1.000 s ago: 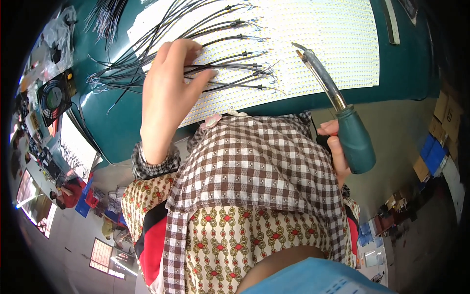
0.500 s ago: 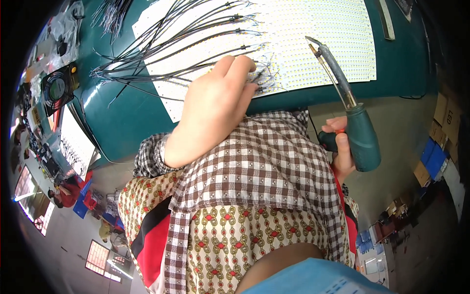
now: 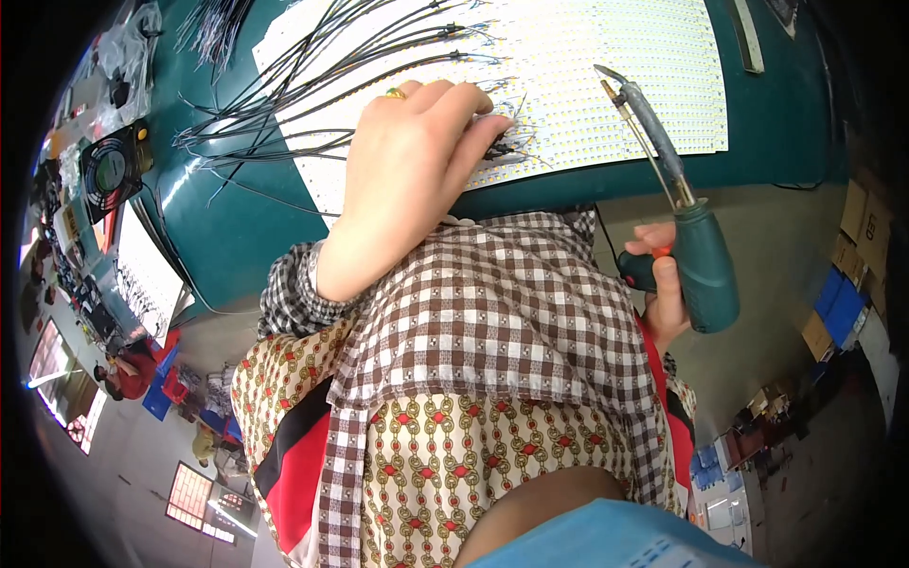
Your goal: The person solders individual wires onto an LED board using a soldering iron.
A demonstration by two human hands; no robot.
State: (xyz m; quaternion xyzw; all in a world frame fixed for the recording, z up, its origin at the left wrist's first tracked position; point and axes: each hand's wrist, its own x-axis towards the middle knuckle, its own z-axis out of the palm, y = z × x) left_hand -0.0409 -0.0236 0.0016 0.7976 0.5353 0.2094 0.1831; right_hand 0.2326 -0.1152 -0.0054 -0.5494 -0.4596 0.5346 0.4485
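My left hand (image 3: pixel 407 156), a ring on one finger, is closed low over the near edge of a white LED board sheet (image 3: pixel 644 95). Its thumb and fingertips curl around the thin stripped ends of black cables (image 3: pixel 379 76); what exactly they pinch is hidden behind the fingers. Just below the fingertips, more dark cable ends (image 3: pixel 499 150) lie on the sheet. Out to the right, my right hand (image 3: pixel 667 293) is wrapped around the handle of a green soldering gun (image 3: pixel 708 270). Its bent tip (image 3: pixel 614 78) points up and to the left, over the sheet.
The sheet and cables lie on a green-topped table (image 3: pixel 241 256). Another cable bundle (image 3: pixel 213 33) is at the back left, with a black fan (image 3: pixel 111 172) at the left edge. A metal strip (image 3: pixel 746 38) lies back right. Cardboard boxes (image 3: pixel 862 222) stand beyond on the right.
My left hand has shifted slightly left and up, its thumb now stretched farther over the wire ends. The soldering gun has barely moved.
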